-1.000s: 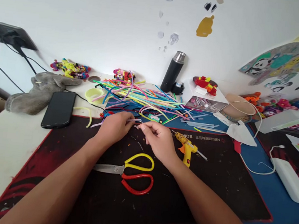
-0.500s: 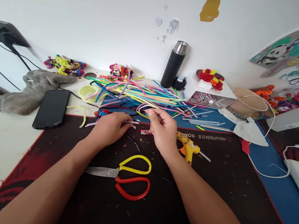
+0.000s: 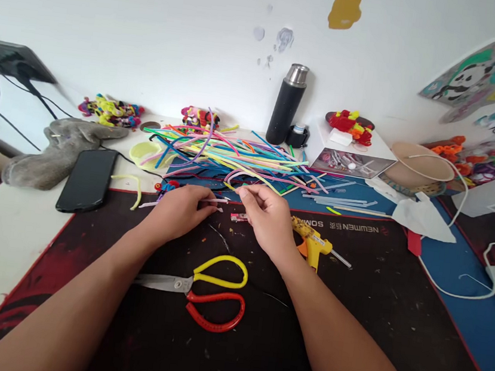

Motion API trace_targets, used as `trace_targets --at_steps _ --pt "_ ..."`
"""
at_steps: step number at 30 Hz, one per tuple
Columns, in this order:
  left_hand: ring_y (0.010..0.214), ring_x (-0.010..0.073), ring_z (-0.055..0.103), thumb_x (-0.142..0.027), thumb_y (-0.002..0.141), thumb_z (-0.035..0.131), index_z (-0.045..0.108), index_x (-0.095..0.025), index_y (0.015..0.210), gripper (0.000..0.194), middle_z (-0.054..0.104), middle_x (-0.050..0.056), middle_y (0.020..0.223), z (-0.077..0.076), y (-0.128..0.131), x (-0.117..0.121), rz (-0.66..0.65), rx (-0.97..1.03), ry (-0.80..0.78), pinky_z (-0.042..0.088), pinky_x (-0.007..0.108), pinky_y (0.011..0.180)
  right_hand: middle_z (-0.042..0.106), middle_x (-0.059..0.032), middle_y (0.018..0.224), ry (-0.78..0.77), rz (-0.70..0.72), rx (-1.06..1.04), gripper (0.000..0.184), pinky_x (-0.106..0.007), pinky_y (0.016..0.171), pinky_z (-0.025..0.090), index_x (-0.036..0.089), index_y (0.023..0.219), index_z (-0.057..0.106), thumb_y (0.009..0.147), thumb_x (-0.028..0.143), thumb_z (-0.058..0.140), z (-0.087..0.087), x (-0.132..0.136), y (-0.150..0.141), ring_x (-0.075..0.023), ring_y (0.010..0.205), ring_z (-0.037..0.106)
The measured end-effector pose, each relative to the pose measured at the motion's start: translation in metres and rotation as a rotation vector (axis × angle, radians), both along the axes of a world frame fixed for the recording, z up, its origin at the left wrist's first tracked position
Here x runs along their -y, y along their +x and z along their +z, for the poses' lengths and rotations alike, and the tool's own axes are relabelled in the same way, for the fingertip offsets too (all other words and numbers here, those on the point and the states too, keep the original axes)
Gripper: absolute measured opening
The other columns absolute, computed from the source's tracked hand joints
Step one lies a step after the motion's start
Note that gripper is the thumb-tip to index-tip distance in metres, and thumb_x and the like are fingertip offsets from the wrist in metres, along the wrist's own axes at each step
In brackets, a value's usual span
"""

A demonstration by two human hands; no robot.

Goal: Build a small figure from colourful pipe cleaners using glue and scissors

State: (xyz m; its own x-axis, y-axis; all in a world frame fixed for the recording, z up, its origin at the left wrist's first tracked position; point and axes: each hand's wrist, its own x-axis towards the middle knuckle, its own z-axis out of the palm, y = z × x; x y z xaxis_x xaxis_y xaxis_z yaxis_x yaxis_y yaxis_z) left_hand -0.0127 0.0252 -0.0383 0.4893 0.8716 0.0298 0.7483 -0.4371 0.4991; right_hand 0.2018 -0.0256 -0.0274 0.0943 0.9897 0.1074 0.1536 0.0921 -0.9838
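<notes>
Right hand slid back left, pinching air, toward the pale pipe cleaner lying sideways in left hand's pinch.

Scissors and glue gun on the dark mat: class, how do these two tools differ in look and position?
The scissors have one yellow and one red loop handle; the glue gun is all yellow. The scissors lie between the forearms, untouched; the glue gun lies beside the right hand. The scissors lie closer to the camera; the glue gun lies farther back. Both rest on the mat.
</notes>
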Motion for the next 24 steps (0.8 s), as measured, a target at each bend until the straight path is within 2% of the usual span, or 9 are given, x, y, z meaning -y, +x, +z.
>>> trace_targets --at_steps 6,11,17,24 --pt "0.079 0.0236 0.065 -0.053 0.094 0.062 0.073 -0.021 0.092 0.033 0.076 0.004 0.088 0.011 -0.004 0.0 0.086 0.216 -0.125 0.044 0.033 0.073 0.054 0.0027 0.064 -0.052 0.056 0.043 0.029 -0.028 0.054 0.038 0.019 0.097 0.078 0.098 0.047 0.068 -0.007 -0.004 0.002 -0.0146 0.057 0.047" --pt "0.081 0.0209 0.061 -0.06 0.093 0.066 0.072 -0.02 0.093 0.04 0.073 0.001 0.087 0.025 -0.003 0.003 0.11 0.378 -0.156 0.044 0.03 0.073 0.066 -0.0003 0.072 -0.066 0.114 0.127 0.025 -0.029 0.06 0.044 0.021 0.102 0.079 0.099 0.043 0.068 -0.01 -0.002 0.001 -0.0169 0.063 0.058" --pt "0.075 0.0178 0.056 -0.057 0.09 0.07 0.072 -0.019 0.092 0.038 0.068 -0.001 0.082 0.03 0.0 0.011 0.075 0.424 -0.237 0.04 0.028 0.066 0.069 -0.0008 0.073 -0.036 0.131 0.175 0.021 -0.03 0.06 0.042 0.022 0.1 0.079 0.099 0.039 0.066 -0.008 0.001 -0.003 -0.0171 0.063 0.058" --pt "0.075 0.0175 0.056 -0.056 0.091 0.072 0.072 -0.019 0.091 0.037 0.068 -0.001 0.082 0.033 0.002 0.013 0.063 0.46 -0.257 0.041 0.027 0.065 0.067 -0.0002 0.073 -0.02 0.149 0.166 0.02 -0.029 0.061 0.041 0.021 0.092 0.075 0.098 0.038 0.066 -0.008 0.003 -0.005 -0.0158 0.063 0.056"
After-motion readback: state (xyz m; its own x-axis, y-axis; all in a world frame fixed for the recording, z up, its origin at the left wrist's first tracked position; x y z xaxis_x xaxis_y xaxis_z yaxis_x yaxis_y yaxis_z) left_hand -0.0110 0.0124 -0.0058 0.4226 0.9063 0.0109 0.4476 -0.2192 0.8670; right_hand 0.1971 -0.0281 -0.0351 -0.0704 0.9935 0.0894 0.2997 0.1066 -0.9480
